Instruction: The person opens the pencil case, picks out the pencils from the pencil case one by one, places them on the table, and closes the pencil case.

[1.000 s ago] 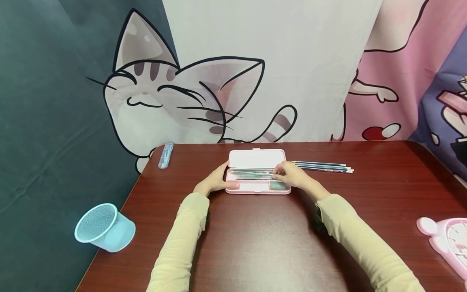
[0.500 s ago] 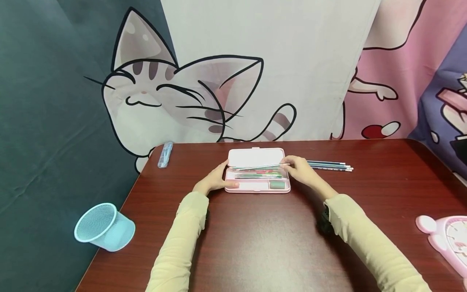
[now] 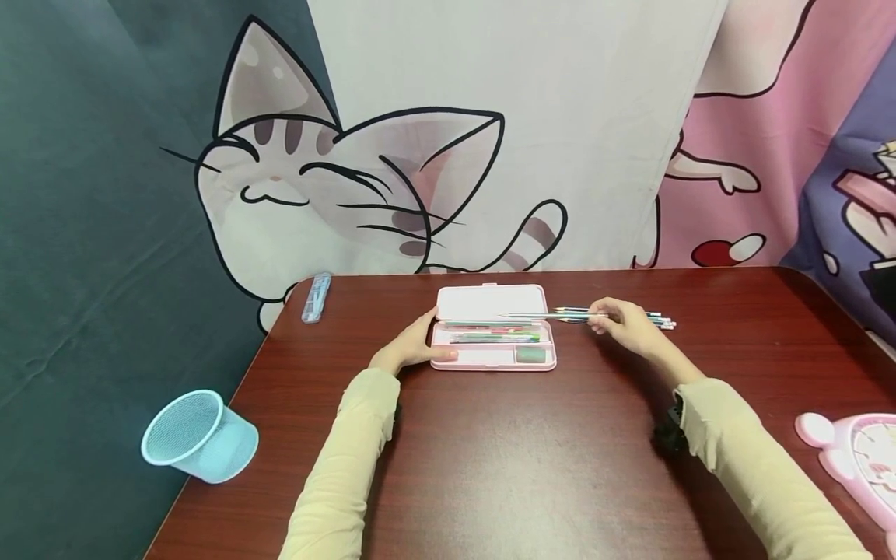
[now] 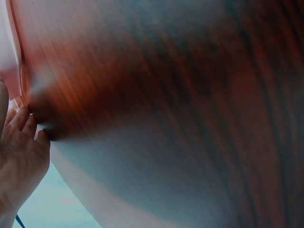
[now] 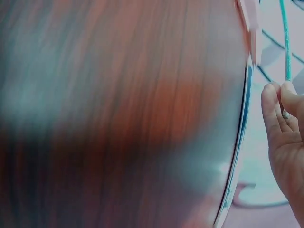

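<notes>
A pink pencil case (image 3: 490, 300) lies with its lid back near the table's far edge. Several pencils (image 3: 490, 339) and a grey-green eraser (image 3: 530, 355) sit in its compartments. My left hand (image 3: 411, 345) holds the case by its left side, thumb over the front left corner, fingers along the edge. To the right of the case, my right hand (image 3: 628, 324) pinches one pencil (image 3: 528, 316), whose far end points left over the case. In the right wrist view this pencil (image 5: 287, 45) looks green. Beneath that hand lies a bundle of dark blue pencils (image 3: 661, 320), partly hidden.
On the dark red table (image 3: 490, 467), a light blue flat object (image 3: 317, 298) lies at the back left. A light blue mesh pen holder (image 3: 203, 437) lies tipped at the left edge. A pink clock (image 3: 864, 459) is at the right. A cat-printed cloth (image 3: 350, 187) hangs behind.
My right hand has lifted the pencil out of the case and carried it right, over the pencil bundle. The left hand has stayed on the case.
</notes>
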Tool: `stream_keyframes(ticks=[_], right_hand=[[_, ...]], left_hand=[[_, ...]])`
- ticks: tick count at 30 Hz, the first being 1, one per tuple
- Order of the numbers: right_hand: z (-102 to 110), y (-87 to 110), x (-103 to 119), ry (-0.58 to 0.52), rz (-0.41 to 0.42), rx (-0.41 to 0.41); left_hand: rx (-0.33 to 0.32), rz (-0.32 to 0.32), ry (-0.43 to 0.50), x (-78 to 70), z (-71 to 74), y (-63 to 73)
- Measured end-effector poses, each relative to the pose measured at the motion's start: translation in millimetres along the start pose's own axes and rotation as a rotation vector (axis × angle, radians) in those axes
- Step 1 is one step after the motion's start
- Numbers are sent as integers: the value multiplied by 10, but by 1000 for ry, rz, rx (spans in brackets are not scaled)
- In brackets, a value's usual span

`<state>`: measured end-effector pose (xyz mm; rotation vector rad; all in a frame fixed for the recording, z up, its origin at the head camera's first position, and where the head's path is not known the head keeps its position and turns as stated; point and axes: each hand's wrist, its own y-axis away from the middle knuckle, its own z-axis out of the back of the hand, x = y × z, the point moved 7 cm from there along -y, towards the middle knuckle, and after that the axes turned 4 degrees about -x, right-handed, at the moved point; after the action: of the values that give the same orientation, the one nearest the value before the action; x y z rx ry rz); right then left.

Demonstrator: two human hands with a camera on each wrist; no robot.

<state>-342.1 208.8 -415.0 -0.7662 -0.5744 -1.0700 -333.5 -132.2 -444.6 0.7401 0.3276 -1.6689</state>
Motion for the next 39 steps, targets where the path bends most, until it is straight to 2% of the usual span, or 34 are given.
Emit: stream_keyframes(ticks=[10, 19, 24, 28, 34, 39], right_hand=[[389, 238, -357, 104, -48, 16], [549, 364, -496, 193, -120, 41], [640, 374, -510, 294, -160, -17], [677, 373, -491, 328, -159, -61], [678, 358, -435, 344, -124, -149], [600, 310, -352, 302, -122, -178]], left_hand=[[6, 12, -13, 48, -13, -21], [2, 3, -21, 64, -8, -36], [4, 0, -43, 51, -15, -36], [2, 2, -35, 49, -24, -35], [-6, -8, -4, 34, -17, -25], [-9, -18, 3, 18, -19, -26]])
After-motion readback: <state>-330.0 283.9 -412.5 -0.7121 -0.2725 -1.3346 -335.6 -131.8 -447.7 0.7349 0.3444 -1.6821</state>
